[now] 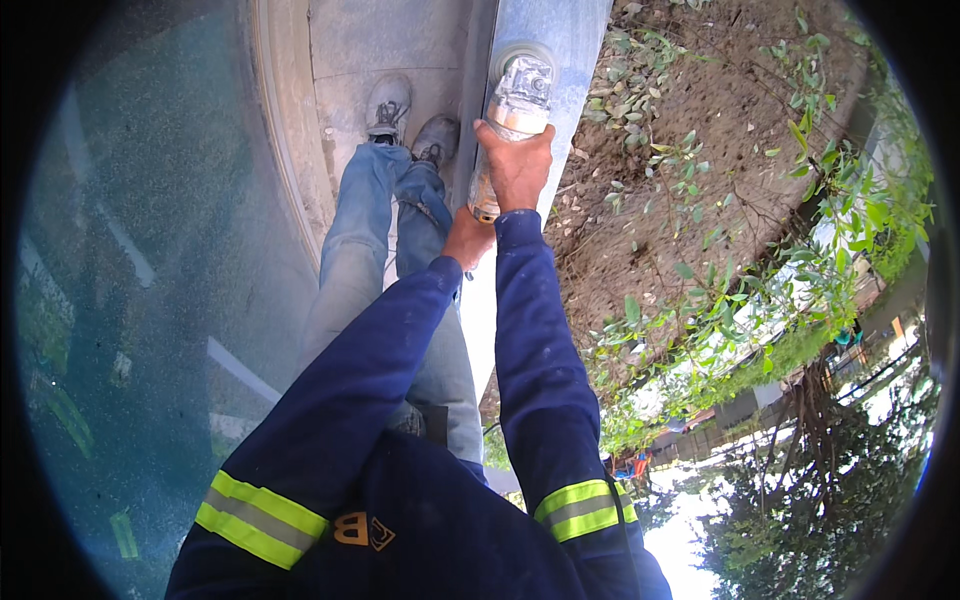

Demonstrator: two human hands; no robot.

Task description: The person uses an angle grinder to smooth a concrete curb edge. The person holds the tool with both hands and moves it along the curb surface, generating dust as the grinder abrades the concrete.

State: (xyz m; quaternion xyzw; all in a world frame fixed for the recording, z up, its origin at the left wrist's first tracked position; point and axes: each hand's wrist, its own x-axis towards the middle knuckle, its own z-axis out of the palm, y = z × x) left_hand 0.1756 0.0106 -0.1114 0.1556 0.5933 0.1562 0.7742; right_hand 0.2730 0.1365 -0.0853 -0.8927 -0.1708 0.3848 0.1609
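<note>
A dust-covered angle grinder [520,92] lies along a long pale ledge [578,40], its round disc end against the ledge's top surface. My right hand [518,170] is wrapped round the grinder's body just behind its head. Lower down, my left hand [468,240] is closed at the grinder's rear end, close to my right wrist; most of its fingers are hidden. Both arms wear dark blue sleeves with yellow-green reflective bands.
My dusty shoes [390,105] stand on a narrow concrete strip [345,40] left of the ledge. A large glass pane [170,200] rises on the left. To the right lie bare soil [720,140] and leafy plants [790,290].
</note>
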